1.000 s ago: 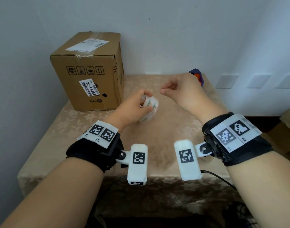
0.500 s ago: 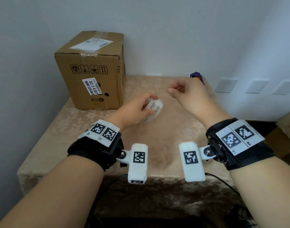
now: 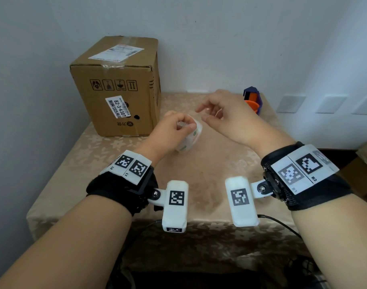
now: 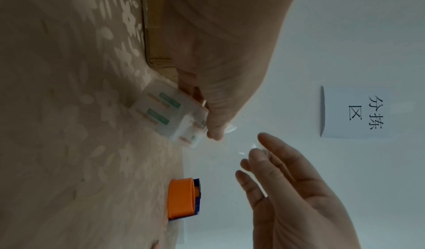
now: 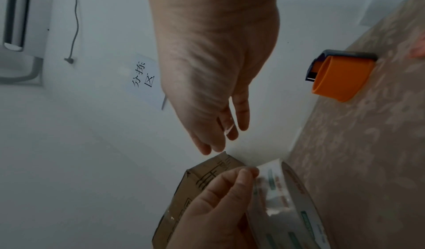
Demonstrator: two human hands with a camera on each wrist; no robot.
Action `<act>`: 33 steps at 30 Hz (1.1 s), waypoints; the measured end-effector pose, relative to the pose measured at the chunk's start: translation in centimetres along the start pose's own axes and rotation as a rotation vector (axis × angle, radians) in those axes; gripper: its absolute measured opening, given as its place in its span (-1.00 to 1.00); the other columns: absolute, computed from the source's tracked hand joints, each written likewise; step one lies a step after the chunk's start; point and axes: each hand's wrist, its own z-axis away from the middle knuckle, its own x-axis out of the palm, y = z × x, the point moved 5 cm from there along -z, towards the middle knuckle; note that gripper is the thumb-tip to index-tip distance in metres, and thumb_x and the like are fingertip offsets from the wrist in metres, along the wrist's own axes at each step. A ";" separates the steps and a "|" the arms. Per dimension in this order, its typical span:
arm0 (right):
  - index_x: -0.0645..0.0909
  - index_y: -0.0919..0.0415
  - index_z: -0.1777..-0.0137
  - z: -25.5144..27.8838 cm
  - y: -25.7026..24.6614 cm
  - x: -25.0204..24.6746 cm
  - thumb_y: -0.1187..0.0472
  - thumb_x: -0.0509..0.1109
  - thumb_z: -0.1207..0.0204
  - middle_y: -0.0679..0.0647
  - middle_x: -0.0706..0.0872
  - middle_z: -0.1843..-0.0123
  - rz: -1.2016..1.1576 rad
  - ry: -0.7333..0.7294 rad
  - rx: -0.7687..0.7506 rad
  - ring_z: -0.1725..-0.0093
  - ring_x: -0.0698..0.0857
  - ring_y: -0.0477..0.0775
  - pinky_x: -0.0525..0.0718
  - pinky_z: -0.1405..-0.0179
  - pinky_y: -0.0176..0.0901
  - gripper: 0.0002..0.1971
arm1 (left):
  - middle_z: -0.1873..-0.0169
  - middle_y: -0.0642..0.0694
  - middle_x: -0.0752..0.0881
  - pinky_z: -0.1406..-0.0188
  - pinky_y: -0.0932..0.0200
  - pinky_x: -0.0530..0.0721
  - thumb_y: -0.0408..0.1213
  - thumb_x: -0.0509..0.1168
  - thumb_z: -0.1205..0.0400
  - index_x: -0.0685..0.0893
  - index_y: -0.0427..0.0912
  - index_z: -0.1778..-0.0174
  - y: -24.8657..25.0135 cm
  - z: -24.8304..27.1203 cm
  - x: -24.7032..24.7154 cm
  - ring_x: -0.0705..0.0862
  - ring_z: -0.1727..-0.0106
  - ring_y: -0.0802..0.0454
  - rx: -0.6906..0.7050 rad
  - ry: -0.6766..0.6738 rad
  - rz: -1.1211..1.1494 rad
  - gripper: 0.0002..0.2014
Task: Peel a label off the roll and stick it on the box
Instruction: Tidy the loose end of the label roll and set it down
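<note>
A brown cardboard box [image 3: 116, 90] stands at the table's back left, with a white shipping label on top and a barcode sticker on its front. My left hand [image 3: 184, 126] grips a small roll of labels [image 3: 191, 138] with green print, just right of the box and above the cloth. The roll [image 4: 161, 111] sits under my thumb in the left wrist view. My right hand [image 3: 203, 114] hovers just right of the roll, thumb and fingers apart. A faint clear sliver glints at its fingertips [image 4: 253, 149]; I cannot tell what that is.
A beige flowered cloth covers the table [image 3: 209, 163]. An orange and purple tape dispenser [image 3: 252, 101] stands at the back right by the wall. A paper sign [image 4: 358, 111] hangs on the wall. Cables hang below the front edge.
My right hand's thumb and forefinger were pinched together; now they are spread apart. The left hand has tilted the roll a little while still holding it.
</note>
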 end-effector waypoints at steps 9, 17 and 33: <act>0.66 0.18 -0.27 0.3 1.1 0.3 0.26 0.31 -0.59 0.17 0.48 -0.10 0.204 0.009 -0.010 0.05 0.47 -0.06 0.35 0.09 -0.38 -0.72 | 0.14 -0.01 0.63 0.18 0.14 0.54 -0.28 0.33 -0.61 0.62 -0.05 0.09 0.2 0.3 0.5 0.57 0.18 0.07 0.024 0.001 -0.057 -0.97; 0.64 0.25 -0.28 0.4 2.5 0.8 0.18 0.37 -0.55 0.04 0.35 -0.01 0.266 0.016 0.080 0.00 0.38 -0.04 0.31 0.01 -0.33 -0.67 | 0.19 0.12 0.55 0.30 0.37 0.49 -0.29 0.31 -0.62 0.62 -0.12 -0.08 0.5 -0.2 1.1 0.52 0.27 0.26 0.055 0.012 -0.157 -0.86; 0.74 0.21 -0.03 0.4 2.7 0.7 0.15 0.39 -0.53 0.14 0.72 -0.10 0.078 -0.023 0.188 -0.01 0.58 -0.02 0.43 -0.01 -0.23 -0.81 | -0.21 0.04 0.33 -0.21 0.25 0.51 -0.38 0.27 -0.64 0.62 -0.02 -0.20 1.2 -0.3 0.5 0.40 0.04 0.17 0.136 -0.014 -0.201 -0.74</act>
